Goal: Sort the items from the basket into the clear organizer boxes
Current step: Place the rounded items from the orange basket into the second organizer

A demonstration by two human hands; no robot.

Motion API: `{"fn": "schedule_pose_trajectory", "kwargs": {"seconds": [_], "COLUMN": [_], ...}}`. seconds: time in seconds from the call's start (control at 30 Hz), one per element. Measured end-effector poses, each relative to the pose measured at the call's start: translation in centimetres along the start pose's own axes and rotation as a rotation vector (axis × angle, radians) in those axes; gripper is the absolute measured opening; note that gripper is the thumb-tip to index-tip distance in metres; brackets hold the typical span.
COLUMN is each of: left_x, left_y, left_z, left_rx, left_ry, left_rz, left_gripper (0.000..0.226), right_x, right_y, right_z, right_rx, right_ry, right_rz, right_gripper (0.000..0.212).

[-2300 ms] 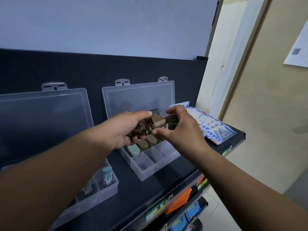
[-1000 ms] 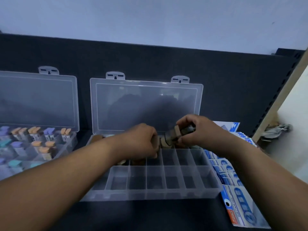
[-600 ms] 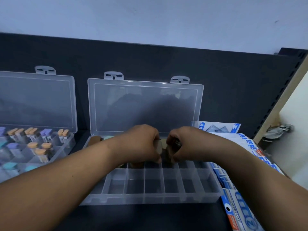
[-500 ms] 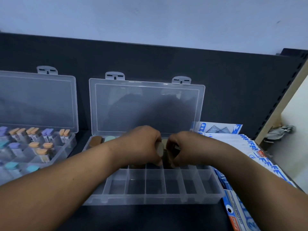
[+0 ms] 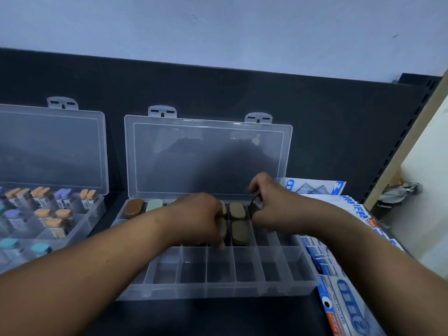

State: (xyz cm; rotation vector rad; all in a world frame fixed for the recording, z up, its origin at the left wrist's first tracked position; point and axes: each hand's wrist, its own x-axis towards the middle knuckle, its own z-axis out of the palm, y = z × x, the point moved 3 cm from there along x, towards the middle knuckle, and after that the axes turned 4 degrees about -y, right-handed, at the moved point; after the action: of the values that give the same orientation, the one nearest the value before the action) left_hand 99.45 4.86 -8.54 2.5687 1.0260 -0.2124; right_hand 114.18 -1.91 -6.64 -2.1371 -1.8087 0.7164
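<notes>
The middle clear organizer box (image 5: 218, 284) lies with its lid up on the dark shelf. Its back rows hold a brown-capped bottle (image 5: 133, 208), a mint-capped one (image 5: 155, 206) and two tan-capped ones (image 5: 238, 221). My left hand (image 5: 201, 219) hangs knuckles-up over the middle compartments, fingers curled round tan-capped bottles (image 5: 221, 227) that it partly hides. My right hand (image 5: 276, 207) is just to the right, over the back row, pinching a small dark bottle (image 5: 255, 205) above a compartment. The basket is out of sight.
A second open organizer box (image 5: 80, 229) at the left holds vials with orange, purple and teal caps. Blue-and-white geometry set packs (image 5: 339, 287) lie against the middle box's right side. A dark back panel stands behind both lids.
Both hands dropped into the box's back rows. Two tan-capped bottles now stand uncovered between the hands. My right hand has since pulled up and right with a dark bottle.
</notes>
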Motion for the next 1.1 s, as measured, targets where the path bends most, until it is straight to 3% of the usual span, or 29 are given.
{"fn": "schedule_pose_trajectory", "kwargs": {"seconds": [0.1,0.3,0.43,0.53,0.8,1.1], "left_x": [0.0,0.0,0.1,0.1,-0.8,-2.6], "left_y": [-0.1,0.6,0.8,0.9,0.7,-0.7], "left_z": [-0.1,-0.6,-0.2,-0.2,-0.5,-1.0], "left_rx": [-0.028,-0.033,-0.063,-0.073,-0.120,-0.166], "left_ry": [0.014,0.104,0.106,0.104,0.103,0.095], "left_rz": [-0.005,0.007,0.003,0.000,-0.014,-0.047], "left_gripper": [0.037,0.067,0.065,0.064,0.060,0.059], "right_x": [-0.5,-1.7,-2.6,-3.1,-2.6,-1.1], "right_y": [0.4,1.0,1.5,1.6,0.9,0.3], "right_z": [-0.9,-1.2,-1.1,-1.2,-0.5,0.9], "right_rx": [0.100,0.292,0.262,0.136,-0.214,-0.402], "right_ry": [0.030,0.152,0.096,0.019,0.019,-0.156], "right_rz": [0.006,-0.037,-0.017,0.011,0.074,0.060], "right_gripper": [0.042,0.017,0.032,0.050,0.029,0.036]}}
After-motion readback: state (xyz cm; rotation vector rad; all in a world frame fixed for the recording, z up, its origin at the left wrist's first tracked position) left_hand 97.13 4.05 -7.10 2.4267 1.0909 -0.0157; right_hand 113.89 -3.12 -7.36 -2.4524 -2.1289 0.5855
